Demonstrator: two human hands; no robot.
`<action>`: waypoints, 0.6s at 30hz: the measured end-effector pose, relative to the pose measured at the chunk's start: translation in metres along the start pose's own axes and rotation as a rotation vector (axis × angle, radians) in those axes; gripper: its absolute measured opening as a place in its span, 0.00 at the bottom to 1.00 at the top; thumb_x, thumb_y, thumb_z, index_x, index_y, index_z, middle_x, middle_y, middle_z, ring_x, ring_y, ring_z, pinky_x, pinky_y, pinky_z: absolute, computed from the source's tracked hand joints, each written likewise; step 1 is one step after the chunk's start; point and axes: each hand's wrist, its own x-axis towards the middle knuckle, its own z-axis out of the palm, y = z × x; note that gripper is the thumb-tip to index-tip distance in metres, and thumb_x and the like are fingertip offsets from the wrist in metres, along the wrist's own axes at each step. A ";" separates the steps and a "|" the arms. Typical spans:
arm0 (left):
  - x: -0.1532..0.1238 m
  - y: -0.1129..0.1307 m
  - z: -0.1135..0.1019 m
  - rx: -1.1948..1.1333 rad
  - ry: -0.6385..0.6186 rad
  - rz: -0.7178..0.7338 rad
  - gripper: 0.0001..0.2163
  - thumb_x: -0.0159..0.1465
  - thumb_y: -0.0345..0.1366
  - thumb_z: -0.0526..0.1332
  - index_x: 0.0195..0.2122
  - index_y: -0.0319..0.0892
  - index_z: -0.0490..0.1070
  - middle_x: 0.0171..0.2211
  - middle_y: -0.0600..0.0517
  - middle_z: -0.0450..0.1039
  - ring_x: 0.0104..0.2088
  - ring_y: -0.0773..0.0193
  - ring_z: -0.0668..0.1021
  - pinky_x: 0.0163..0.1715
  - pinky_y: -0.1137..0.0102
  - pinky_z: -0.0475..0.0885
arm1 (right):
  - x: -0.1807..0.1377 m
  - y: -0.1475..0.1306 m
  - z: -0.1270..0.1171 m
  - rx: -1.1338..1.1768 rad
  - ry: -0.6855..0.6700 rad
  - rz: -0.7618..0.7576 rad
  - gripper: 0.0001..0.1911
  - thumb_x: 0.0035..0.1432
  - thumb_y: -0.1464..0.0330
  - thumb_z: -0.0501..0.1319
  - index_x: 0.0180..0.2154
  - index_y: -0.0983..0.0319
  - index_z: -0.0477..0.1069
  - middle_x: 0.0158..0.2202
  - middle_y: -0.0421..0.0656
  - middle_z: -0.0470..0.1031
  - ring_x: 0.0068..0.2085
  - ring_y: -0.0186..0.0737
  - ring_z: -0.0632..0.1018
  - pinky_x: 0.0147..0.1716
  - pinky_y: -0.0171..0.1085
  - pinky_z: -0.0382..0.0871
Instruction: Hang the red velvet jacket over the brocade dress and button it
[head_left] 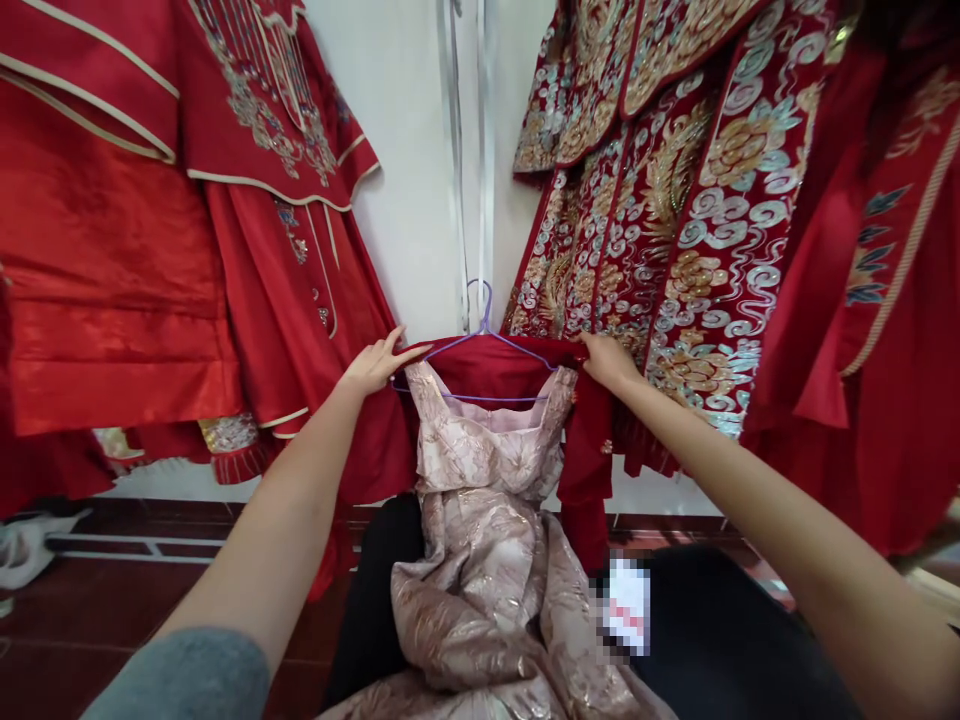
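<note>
Four red garments were seen hanging on the white wall (405,150). Two hung at the left: a plain satin robe (82,260) edged in cream piping and an embroidered jacket (285,200). Two hung at the right: a densely gold-and-silver embroidered gown (675,250) and a red robe (862,380) with a patterned band. A dark red floor (112,600) was seen below them.

One pink brocade dress (480,560) was held at the centre of the view, low between the two groups of hanging garments. Its straps were hung on the hanger and its skirt fell down toward the person. One red garment (589,470) was draped over the same hanger, behind and beside the dress, with one sleeve hanging down at the right.

Two bare forearms were stretched forward. The left hand (379,365) was laid on the red garment at the hanger's left shoulder, its fingers straight and slightly spread. The right hand (607,360) was closed on the red garment at the hanger's right end, with the fingers curled into the fabric and mostly hidden.

One purple wire hanger (484,325) was counted, its hook standing up before the wall. One blurred tag (628,605) was seen beside the dress's skirt.
</note>
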 end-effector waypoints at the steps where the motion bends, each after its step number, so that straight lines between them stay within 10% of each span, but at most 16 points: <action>1: 0.000 -0.004 -0.003 0.008 -0.011 -0.010 0.39 0.61 0.22 0.52 0.66 0.65 0.38 0.69 0.45 0.31 0.51 0.54 0.72 0.48 0.60 0.68 | 0.003 0.003 -0.002 -0.005 0.003 -0.010 0.21 0.57 0.75 0.54 0.52 0.62 0.68 0.48 0.50 0.76 0.47 0.45 0.76 0.44 0.37 0.66; 18: 0.017 -0.020 -0.001 0.025 -0.137 -0.073 0.32 0.65 0.31 0.49 0.66 0.64 0.37 0.50 0.45 0.63 0.35 0.62 0.77 0.39 0.68 0.69 | 0.030 0.020 0.015 -0.299 0.004 -0.020 0.26 0.59 0.51 0.56 0.45 0.66 0.73 0.37 0.59 0.78 0.40 0.54 0.79 0.36 0.42 0.67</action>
